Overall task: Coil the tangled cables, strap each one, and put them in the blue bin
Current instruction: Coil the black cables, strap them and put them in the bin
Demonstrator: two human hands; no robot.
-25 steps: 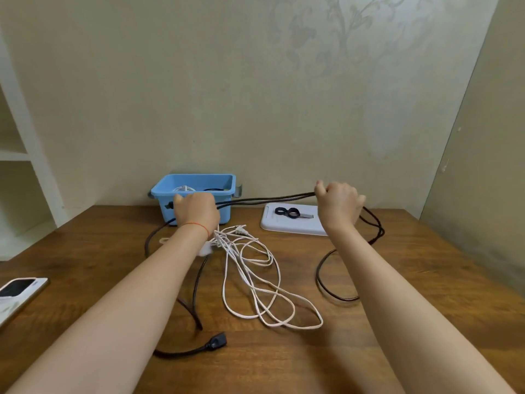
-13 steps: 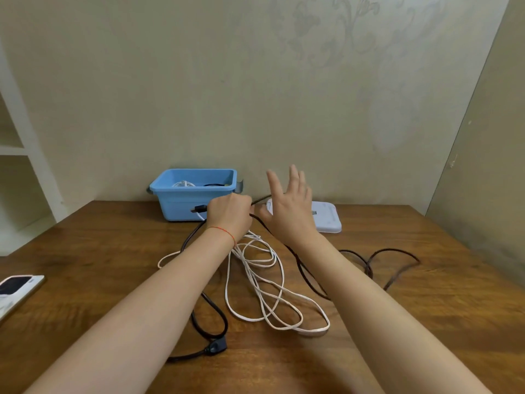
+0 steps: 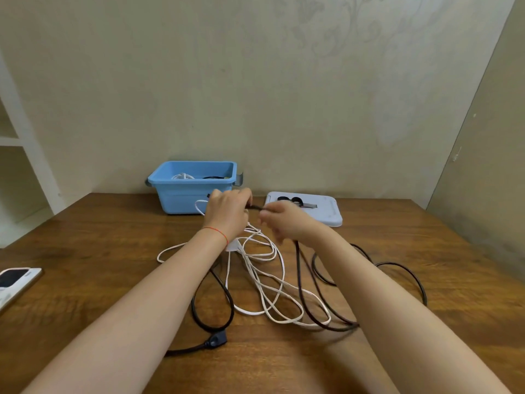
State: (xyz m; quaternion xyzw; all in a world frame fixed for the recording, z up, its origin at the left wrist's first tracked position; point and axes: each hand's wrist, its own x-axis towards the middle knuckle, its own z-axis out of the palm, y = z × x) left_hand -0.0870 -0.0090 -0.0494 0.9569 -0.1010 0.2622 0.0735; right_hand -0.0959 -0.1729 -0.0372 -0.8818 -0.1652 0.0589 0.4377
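Observation:
A long black cable and a white cable lie tangled in loose loops on the wooden table. My left hand grips the black cable in front of the blue bin. My right hand pinches the same black cable just to the right, a short taut piece running between the two hands. The black cable hangs down from my right hand to the table. Its connector end lies near the front. Inside the bin sit a white coil and a dark coil.
A pale grey lid lies right of the bin with black straps on it. A phone rests at the table's left edge. White shelves stand at the left, and a wall rises behind.
My right hand, open half a second ago, has closed on the black cable next to my left hand. The black loops on the right have drawn closer.

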